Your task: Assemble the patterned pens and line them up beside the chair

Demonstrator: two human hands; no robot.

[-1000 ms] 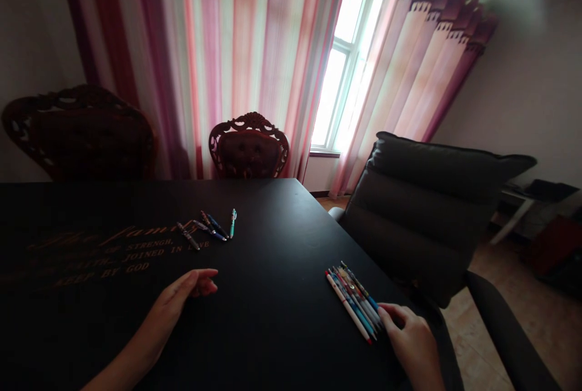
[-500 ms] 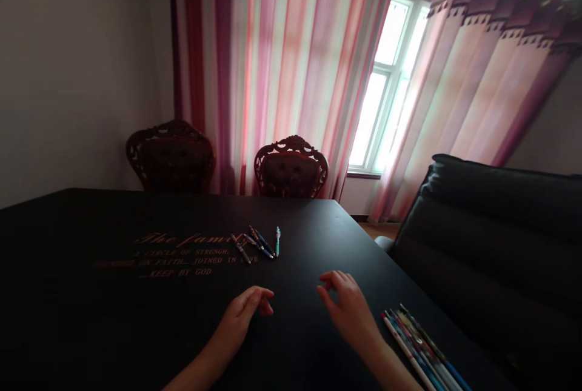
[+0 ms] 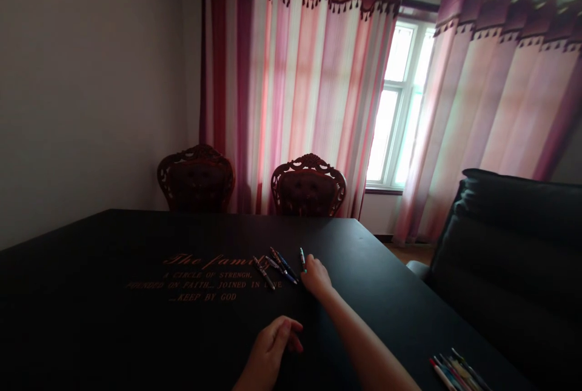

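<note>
Several pens (image 3: 278,267) lie in a loose group on the black table (image 3: 136,318), just right of gold lettering. My right hand (image 3: 315,277) is stretched out to them, its fingertips at the teal pen (image 3: 302,259) on the right of the group; the fingers are curled and partly hidden, so a grip is not clear. My left hand (image 3: 270,351) rests on the table nearer to me, fingers loosely curled and holding nothing. A second bunch of pens (image 3: 457,371) lies side by side at the table's near right edge.
Two carved dark wooden chairs (image 3: 308,186) stand at the table's far side before pink striped curtains (image 3: 291,100) and a bright window (image 3: 394,118). A dark padded armchair (image 3: 509,245) stands close to the table's right edge.
My right hand has left the bunch of pens at the right edge and reached forward across the table to the far group. The view has swung left and up. The left hand stayed put.
</note>
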